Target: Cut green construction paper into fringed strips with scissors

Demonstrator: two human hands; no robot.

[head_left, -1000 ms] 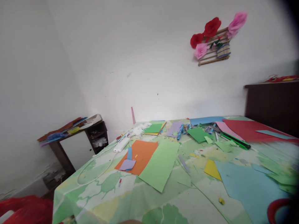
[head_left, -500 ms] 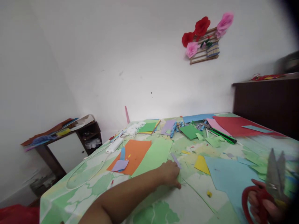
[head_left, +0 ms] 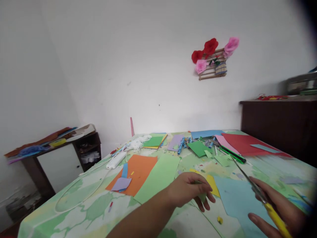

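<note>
Above the near part of the tabletop [head_left: 94,208], a green scrap [head_left: 202,197] was grasped between the thumb and fingers of the left hand [head_left: 187,190] and was partly hidden by them. Toward the right edge, the scissors [head_left: 259,192] were gripped in the right hand [head_left: 282,201], their blades pointed at the far edge; whether these were parted could not be told. Beneath them, a blue sheet [head_left: 230,195] was laid. Nearer the left edge, an orange sheet [head_left: 143,168] was bordered by a light green sheet [head_left: 160,172]; toward the far right corner, a red sheet [head_left: 244,143] was spread.
</note>
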